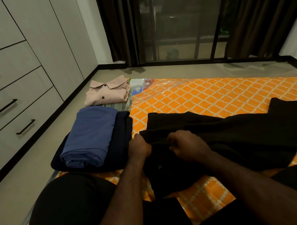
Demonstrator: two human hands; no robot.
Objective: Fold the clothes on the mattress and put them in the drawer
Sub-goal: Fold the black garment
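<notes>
Where shut drawers (pixel 5 107) line left wall, folded pink shirt (pixel 106 91) and blue garment (pixel 89 138) atop navy garment (pixel 121 143) sit along mattress (pixel 216 94) left edge. Left grip (pixel 139 147) clenched on black garment (pixel 221 131) edge; right grip (pixel 187 146) just beside, pinching same edge. Black garment spread unfolded rightward across orange mattress, partly rumpled.

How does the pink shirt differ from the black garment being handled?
The pink collared shirt is folded into a compact rectangle; the black garment lies spread out, only partly folded. The pink collared shirt sits untouched at the far left corner; the black garment is gripped by the left hand and right hand. Both are on the orange mattress.
</notes>
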